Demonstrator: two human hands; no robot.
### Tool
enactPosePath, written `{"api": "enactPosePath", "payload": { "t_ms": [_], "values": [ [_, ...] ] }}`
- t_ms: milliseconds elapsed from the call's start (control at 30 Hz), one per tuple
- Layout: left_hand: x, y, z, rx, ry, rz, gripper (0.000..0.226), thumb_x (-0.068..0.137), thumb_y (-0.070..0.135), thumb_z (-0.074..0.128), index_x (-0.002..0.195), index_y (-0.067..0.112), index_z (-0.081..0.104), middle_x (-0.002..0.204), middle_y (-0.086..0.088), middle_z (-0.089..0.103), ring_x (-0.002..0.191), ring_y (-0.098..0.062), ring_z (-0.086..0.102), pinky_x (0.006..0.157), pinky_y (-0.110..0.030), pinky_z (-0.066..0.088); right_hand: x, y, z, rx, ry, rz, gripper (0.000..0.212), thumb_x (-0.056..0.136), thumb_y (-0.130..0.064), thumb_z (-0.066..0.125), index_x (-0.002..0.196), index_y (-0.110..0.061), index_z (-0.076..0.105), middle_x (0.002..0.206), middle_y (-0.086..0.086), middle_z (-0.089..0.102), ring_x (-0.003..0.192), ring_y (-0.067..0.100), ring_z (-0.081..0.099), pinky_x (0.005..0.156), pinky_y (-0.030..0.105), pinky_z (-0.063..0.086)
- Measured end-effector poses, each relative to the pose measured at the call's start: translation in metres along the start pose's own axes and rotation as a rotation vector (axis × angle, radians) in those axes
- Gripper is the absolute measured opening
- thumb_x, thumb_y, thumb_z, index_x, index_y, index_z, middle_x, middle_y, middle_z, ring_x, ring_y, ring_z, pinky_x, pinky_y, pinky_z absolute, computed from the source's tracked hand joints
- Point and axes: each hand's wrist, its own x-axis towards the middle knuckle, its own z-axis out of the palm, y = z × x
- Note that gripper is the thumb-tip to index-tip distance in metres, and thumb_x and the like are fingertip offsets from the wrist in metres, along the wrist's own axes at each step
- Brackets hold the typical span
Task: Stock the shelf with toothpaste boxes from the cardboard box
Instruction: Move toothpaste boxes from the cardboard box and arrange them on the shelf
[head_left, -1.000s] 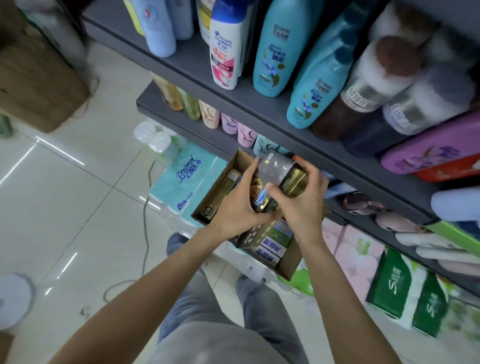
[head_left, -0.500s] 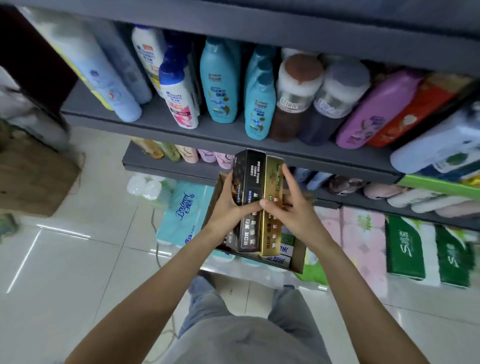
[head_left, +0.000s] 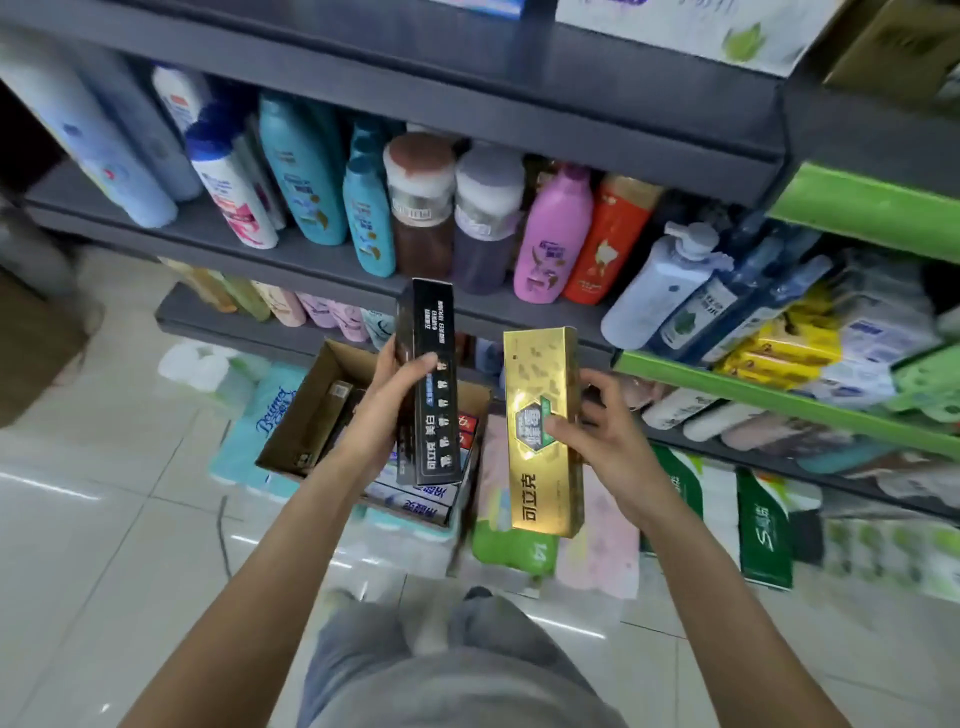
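My left hand (head_left: 387, 410) grips a black toothpaste box (head_left: 428, 338) upright, thumb across its front. A gold toothpaste box (head_left: 545, 467) stands on end in my right hand (head_left: 602, 441), with the thumb on its face and the fingers behind it. The two boxes are held apart, above the open cardboard box (head_left: 306, 410). That box sits on packs on the floor and holds more toothpaste boxes (head_left: 415, 501). The grey shelf (head_left: 322, 265) with shampoo bottles runs just beyond my hands.
Shampoo and body-wash bottles (head_left: 306, 171) fill the grey shelf, and smaller tubes line the shelf below. A green-edged shelf (head_left: 779, 400) at right carries packets and bottles. Tissue packs (head_left: 270, 410) and green packs (head_left: 763, 525) lie on the tiled floor under the shelves.
The two boxes, held together over the cardboard box before, are now separated, one in each hand, and raised higher. My view has tilted up toward the shelves.
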Motion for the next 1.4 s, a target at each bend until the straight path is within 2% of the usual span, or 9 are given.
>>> {"api": "enactPosePath", "payload": {
  "t_ms": [133,267,433,533,633,733,1033,1167,1400],
  "values": [
    [-0.016,0.007,0.012,0.043,-0.113,0.031,0.055,0.083,0.031,0.054,0.136,0.028,0.04,0.117,0.009,0.064,0.105,-0.008,0.061,0.097,-0.034,0.044,-0.027,-0.008,-0.019,-0.02,0.096,-0.054,0.046,0.082,-0.008,0.069,0.119,-0.024,0.047,0.107,-0.013,0.057,0.085,-0.012,0.058,0.072,0.014,0.047],
    [-0.03,0.019,0.021,0.174,-0.238,0.104,0.077,0.081,0.036,0.066,0.145,0.035,0.024,0.137,0.017,0.05,0.125,0.001,0.046,0.114,-0.034,0.027,-0.053,-0.013,-0.024,-0.017,0.232,-0.111,0.056,0.081,0.003,0.066,0.121,-0.024,0.039,0.103,-0.007,0.055,0.093,0.013,0.056,0.069,0.019,0.046],
    [-0.039,0.038,0.055,0.28,-0.29,0.247,0.073,0.082,0.024,0.068,0.14,0.044,0.028,0.132,0.018,0.053,0.119,0.002,0.051,0.104,-0.021,0.038,-0.095,-0.041,-0.043,-0.195,0.253,-0.252,0.092,0.085,0.002,0.06,0.141,-0.053,0.011,0.097,-0.012,0.058,0.08,0.007,0.062,0.066,0.026,0.049],
    [-0.042,0.045,0.073,0.277,-0.294,0.33,0.074,0.083,0.011,0.068,0.141,0.038,0.032,0.119,0.019,0.06,0.099,0.012,0.058,0.08,-0.006,0.046,-0.109,-0.057,-0.059,-0.184,0.289,-0.304,0.083,0.087,-0.004,0.06,0.134,-0.06,0.024,0.125,-0.004,0.055,0.107,0.019,0.057,0.074,0.032,0.054],
    [-0.043,0.044,0.083,0.306,-0.29,0.372,0.078,0.08,0.013,0.072,0.142,0.037,0.033,0.127,0.015,0.058,0.107,0.006,0.057,0.095,-0.017,0.045,-0.114,-0.077,-0.08,-0.112,0.357,-0.348,0.075,0.089,0.0,0.056,0.135,-0.052,0.03,0.127,-0.011,0.051,0.118,0.006,0.049,0.068,0.018,0.051],
    [-0.041,0.047,0.089,0.343,-0.291,0.42,0.079,0.078,0.021,0.074,0.14,0.044,0.032,0.14,0.011,0.049,0.125,-0.008,0.049,0.108,-0.036,0.037,-0.108,-0.106,-0.102,-0.107,0.41,-0.412,0.085,0.086,0.002,0.059,0.139,-0.053,0.022,0.118,-0.017,0.051,0.104,-0.012,0.052,0.08,0.025,0.051],
    [-0.027,0.106,0.157,0.488,-0.24,0.686,0.077,0.08,0.02,0.072,0.135,0.051,0.029,0.139,0.01,0.049,0.124,-0.007,0.049,0.107,-0.031,0.039,-0.066,-0.218,-0.176,-0.574,0.459,-0.664,0.064,0.079,-0.034,0.072,0.134,-0.047,0.042,0.103,-0.002,0.06,0.096,0.016,0.058,0.083,0.024,0.045],
    [-0.025,0.128,0.186,0.486,-0.156,0.792,0.076,0.08,0.029,0.072,0.13,0.061,0.026,0.141,0.016,0.044,0.127,-0.001,0.045,0.107,-0.034,0.038,-0.068,-0.247,-0.207,-0.755,0.494,-0.815,0.07,0.081,-0.037,0.067,0.13,-0.066,0.025,0.105,-0.013,0.061,0.093,0.018,0.06,0.086,0.031,0.046],
    [-0.023,0.145,0.217,0.524,-0.028,0.882,0.075,0.08,0.025,0.071,0.135,0.054,0.028,0.142,0.017,0.043,0.128,0.004,0.041,0.108,-0.035,0.038,-0.046,-0.222,-0.266,-0.042,0.432,-0.993,0.058,0.08,-0.013,0.071,0.112,-0.044,0.035,0.119,0.011,0.051,0.101,0.02,0.062,0.069,0.037,0.059]
  ]
}}
